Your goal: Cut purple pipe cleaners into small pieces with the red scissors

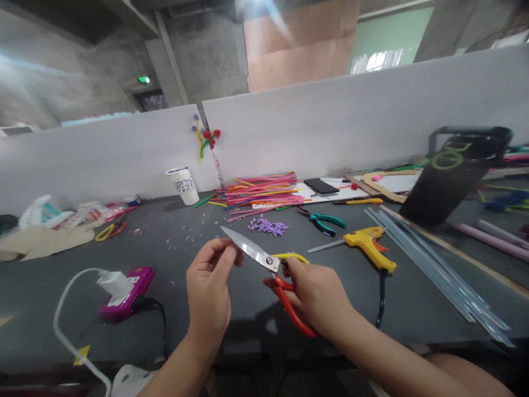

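Note:
My right hand point(316, 292) grips a pair of scissors point(254, 251) with red handles, its fingers in the loops. The blades look closed or nearly so and point up and to the left. A yellow strip point(295, 257) curves out behind the scissors and my right fingers; whether that hand holds it I cannot tell. My left hand point(210, 286) is closed in a pinch right beside the blades near their tip; anything between the fingers is hidden. Just beyond lies a pile of short purple pieces point(268, 226) on the dark table point(173, 242).
Behind lie a bundle of pink and yellow pipe cleaners point(260, 190), pliers point(322, 220) and a white cup point(184, 187). On the right are a yellow glue gun point(367, 245), clear glue sticks point(438, 270) and a black bottle point(452, 176). A magenta power socket point(130, 295) sits left.

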A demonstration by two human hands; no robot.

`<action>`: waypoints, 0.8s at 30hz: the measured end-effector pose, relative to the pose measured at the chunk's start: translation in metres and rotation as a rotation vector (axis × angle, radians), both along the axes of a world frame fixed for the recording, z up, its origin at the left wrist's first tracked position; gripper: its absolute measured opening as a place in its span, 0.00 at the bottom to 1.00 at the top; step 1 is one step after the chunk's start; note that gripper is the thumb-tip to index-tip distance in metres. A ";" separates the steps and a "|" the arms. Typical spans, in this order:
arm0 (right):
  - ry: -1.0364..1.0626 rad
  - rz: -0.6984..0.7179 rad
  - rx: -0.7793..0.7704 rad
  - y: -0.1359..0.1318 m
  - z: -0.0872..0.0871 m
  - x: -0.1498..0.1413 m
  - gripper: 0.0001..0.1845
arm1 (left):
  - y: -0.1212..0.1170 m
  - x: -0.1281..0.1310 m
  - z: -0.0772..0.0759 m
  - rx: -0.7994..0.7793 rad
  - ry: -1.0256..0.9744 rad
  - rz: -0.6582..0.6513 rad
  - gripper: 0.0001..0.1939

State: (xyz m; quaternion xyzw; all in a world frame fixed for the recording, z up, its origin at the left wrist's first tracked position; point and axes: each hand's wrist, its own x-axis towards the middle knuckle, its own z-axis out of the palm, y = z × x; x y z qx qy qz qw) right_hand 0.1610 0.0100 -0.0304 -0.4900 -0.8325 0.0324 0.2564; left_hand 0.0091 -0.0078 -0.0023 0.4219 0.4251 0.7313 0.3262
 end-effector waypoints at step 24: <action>0.819 0.235 -0.853 0.010 0.022 0.009 0.01 | 0.001 0.011 -0.010 -0.358 0.369 -0.557 0.03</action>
